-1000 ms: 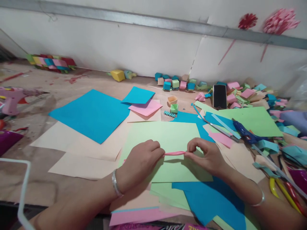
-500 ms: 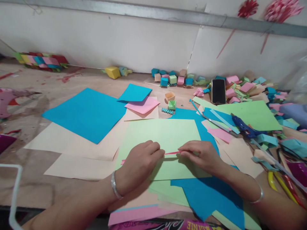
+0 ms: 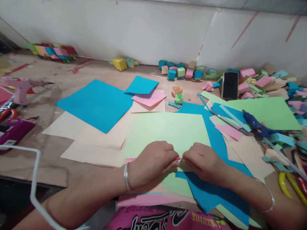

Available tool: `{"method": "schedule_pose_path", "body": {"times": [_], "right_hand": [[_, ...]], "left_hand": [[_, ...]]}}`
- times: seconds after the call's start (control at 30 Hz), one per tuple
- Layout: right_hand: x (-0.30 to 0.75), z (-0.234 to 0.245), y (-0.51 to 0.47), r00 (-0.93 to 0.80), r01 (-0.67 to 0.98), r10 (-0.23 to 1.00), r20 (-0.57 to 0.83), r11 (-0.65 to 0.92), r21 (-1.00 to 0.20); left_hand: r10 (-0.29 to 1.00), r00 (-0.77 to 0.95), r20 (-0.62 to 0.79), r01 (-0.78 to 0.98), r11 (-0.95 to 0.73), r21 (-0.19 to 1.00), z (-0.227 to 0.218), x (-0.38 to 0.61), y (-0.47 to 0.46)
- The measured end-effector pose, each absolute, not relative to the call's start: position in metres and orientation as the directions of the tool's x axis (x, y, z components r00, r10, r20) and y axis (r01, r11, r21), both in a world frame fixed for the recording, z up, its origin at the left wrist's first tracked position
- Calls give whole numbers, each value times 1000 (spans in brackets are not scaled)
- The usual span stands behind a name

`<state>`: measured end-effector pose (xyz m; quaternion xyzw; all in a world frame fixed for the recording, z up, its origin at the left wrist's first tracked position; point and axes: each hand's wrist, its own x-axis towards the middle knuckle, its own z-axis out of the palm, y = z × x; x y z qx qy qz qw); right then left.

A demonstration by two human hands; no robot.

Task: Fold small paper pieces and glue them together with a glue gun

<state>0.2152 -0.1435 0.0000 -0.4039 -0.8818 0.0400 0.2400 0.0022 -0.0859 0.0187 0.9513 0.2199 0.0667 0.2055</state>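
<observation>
My left hand [image 3: 154, 164] and my right hand [image 3: 203, 163] pinch a thin pink paper strip [image 3: 179, 158] between their fingertips. Only a short bit of it shows in the small gap between the two hands. More pink paper [image 3: 129, 160] pokes out beside my left wrist; whether it belongs to the same strip I cannot tell. Both hands are over a light green paper sheet [image 3: 168, 131]. Partly under that sheet lies a cut blue paper [image 3: 220, 195]. A small green paper box [image 3: 179, 98], an orange one [image 3: 177, 90] and a zigzag teal strip [image 3: 174, 104] sit beyond it.
Blue sheets [image 3: 96, 105] and cream paper [image 3: 96, 153] lie at left, near a pink glue gun [image 3: 21, 86]. To the right are a phone [image 3: 230, 85], a blue glue gun [image 3: 256, 123], yellow-handled tool [image 3: 285, 185] and many paper pieces. Paper cubes [image 3: 181, 72] line the wall.
My hands have come closer together, so less of the pink strip shows between them. The view has shifted left and down, bringing a purple packet at left further into sight.
</observation>
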Motion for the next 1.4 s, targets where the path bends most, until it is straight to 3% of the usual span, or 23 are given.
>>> {"method": "schedule_pose_path", "body": {"times": [0.1, 0.27, 0.53, 0.73, 0.87, 1.03, 1.17, 1.27, 1.33, 1.4], "right_hand": [[216, -2, -147, -582, 674, 728, 362, 681, -287], [220, -5, -145, -606, 665, 749, 267, 662, -347], [207, -2, -147, -630, 691, 728, 271, 684, -233], [225, 9, -140, -621, 708, 780, 70, 597, -376], [226, 20, -135, -611, 745, 789, -59, 548, -380], [241, 26, -133, -619, 771, 774, -133, 566, -290], [265, 36, -129, -501, 856, 863, 63, 505, -115], [249, 48, -125, -563, 810, 806, 180, 582, -74], [221, 51, -119, -648, 752, 747, 150, 659, -33], [191, 50, -111, -686, 727, 727, 32, 686, 15]], "left_hand": [[465, 883, 70, 395, -815, 424, 16, 4, -88], [492, 871, -4, 450, -793, 412, 23, 1, -86], [455, 889, 44, 411, -838, 359, 14, 5, -99], [500, 865, -40, 477, -795, 374, 25, 1, -90], [501, 860, -91, 493, -773, 399, 28, 3, -87], [506, 862, -42, 481, -789, 383, 29, 1, -88], [554, 832, -4, 527, -790, 313, 32, -4, -87], [568, 821, 56, 530, -795, 295, 30, -6, -87], [571, 814, 106, 528, -804, 274, 27, -6, -87], [589, 795, 144, 550, -801, 239, 25, -7, -86]]}}
